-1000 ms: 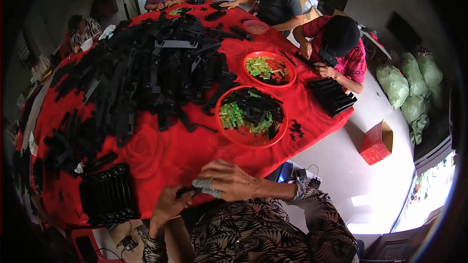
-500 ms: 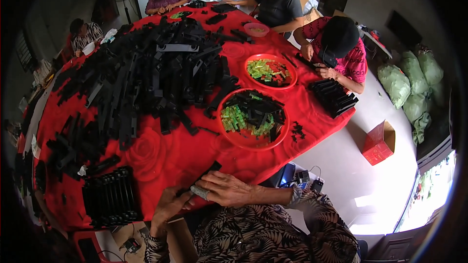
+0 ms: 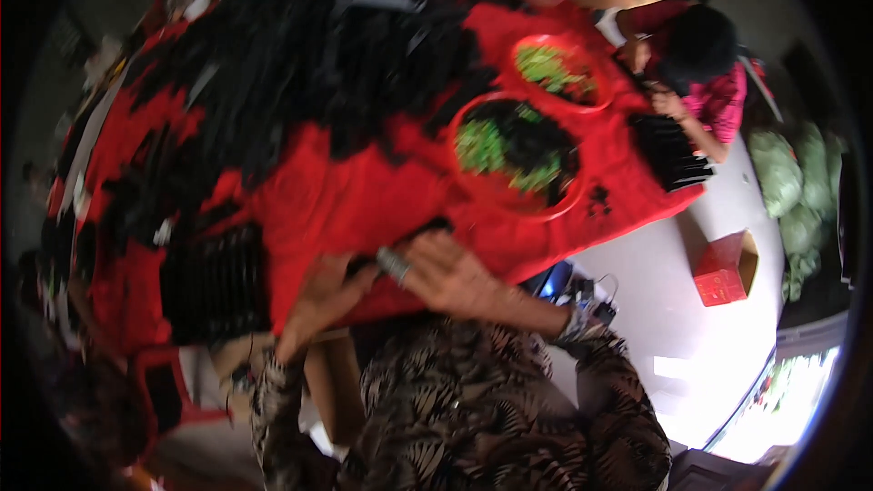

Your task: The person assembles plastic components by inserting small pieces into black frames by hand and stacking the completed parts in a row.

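Over the near edge of the red-covered table, my left hand [image 3: 326,298] is closed around the near end of a long black plastic part [image 3: 430,229]. My right hand [image 3: 452,277] grips the same part farther along, and its far tip shows past the fingers. A grey wrap covers one finger of the right hand. Motion blur and the fingers hide most of the part. To the left of my left hand lies a row of similar black parts [image 3: 215,284], side by side. A red bowl [image 3: 518,212] with yellow-green and black pieces stands beyond my right hand.
A large heap of black parts [image 3: 300,64] covers the table's far left. Another red bowl [image 3: 596,109] holds yellow-green pieces. A person in pink [image 3: 723,100] works at the right edge by another black stack [image 3: 668,150]. A red carton [image 3: 723,273] stands on the floor.
The whole view has tilted down and blurred, so the table sits higher in it. Both hands keep hold of the black part, with little change in grip.
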### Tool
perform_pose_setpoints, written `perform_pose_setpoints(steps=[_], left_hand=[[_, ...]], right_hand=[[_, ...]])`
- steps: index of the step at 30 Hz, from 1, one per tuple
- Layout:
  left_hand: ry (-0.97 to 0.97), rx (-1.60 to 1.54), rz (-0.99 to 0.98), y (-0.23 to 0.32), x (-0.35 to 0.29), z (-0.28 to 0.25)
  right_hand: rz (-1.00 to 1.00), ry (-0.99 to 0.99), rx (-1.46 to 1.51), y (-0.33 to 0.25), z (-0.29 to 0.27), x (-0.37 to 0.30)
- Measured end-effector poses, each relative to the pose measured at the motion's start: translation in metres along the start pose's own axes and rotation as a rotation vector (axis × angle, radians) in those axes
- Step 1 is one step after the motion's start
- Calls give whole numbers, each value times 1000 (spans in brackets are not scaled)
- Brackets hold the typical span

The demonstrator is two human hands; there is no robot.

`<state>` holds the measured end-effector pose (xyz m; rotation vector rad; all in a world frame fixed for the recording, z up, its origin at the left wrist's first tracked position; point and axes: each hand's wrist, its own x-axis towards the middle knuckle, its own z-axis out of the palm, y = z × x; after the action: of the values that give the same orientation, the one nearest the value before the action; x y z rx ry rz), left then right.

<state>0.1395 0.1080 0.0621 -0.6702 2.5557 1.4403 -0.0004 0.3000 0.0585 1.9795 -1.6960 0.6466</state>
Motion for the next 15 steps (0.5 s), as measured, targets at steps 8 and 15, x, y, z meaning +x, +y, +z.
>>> perform_pose_setpoints(steps=[8, 15], left_hand=[[171, 185, 127, 50, 1, -24], [130, 51, 93, 48, -10, -25]], right_hand=[[128, -10, 98, 17, -5, 23], [223, 264, 318, 18, -1, 13]])
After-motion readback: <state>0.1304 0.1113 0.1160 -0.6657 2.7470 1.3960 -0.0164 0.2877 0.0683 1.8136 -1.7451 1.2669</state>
